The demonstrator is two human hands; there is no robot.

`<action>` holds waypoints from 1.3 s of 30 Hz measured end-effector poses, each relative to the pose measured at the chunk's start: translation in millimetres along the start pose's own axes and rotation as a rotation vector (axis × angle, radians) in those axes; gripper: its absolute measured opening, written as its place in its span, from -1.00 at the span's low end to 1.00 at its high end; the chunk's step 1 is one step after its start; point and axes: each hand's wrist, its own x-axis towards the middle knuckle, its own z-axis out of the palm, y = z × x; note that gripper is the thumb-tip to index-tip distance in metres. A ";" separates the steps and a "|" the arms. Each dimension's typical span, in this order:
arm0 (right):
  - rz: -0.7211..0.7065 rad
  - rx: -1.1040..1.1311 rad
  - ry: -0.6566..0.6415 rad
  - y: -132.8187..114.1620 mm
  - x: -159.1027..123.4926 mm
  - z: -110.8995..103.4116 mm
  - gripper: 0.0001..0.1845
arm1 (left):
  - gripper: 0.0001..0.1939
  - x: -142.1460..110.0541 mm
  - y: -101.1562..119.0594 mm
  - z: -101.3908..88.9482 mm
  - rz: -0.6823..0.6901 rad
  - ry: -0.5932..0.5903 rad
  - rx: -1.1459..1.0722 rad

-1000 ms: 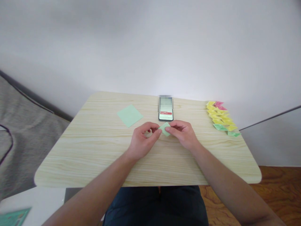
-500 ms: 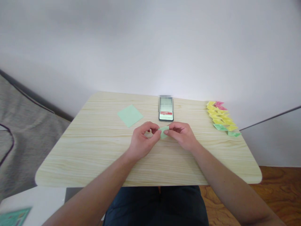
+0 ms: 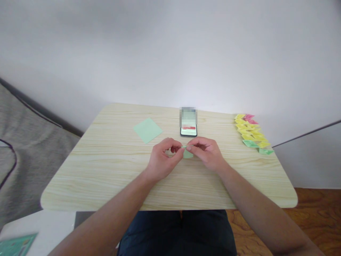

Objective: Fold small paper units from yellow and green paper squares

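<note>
A small piece of green paper is pinched between both hands over the middle of the table. My left hand grips its left side with thumb and fingers closed. On the other side, my right hand pinches the paper between thumb and forefinger. Its upper edge looks folded into a narrow strip, and the fingertips cover part of it. A flat green paper square lies beyond my left hand. Just past the fingertips rests a phone with its screen lit.
Folded paper pieces in yellow, pink and green stand in rows at the table's right edge. The wood-grain table meets a white wall behind. Grey cloth hangs at left, above a white surface with a green packet.
The green paper has turned in my fingers, so its top now shows as a thin edge and the lower part hangs towards me. Both hands stay nearly in place.
</note>
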 end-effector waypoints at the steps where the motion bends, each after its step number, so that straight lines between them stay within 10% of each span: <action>1: 0.002 0.004 0.001 0.0 0.1 -0.1 -0.85 | -0.92 0.0 0.2 0.1 -0.006 0.003 -0.003; 39: 0.081 0.050 0.081 -3.1 1.7 -3.5 -0.79 | -0.81 2.6 1.2 -2.1 -0.110 -0.088 -0.083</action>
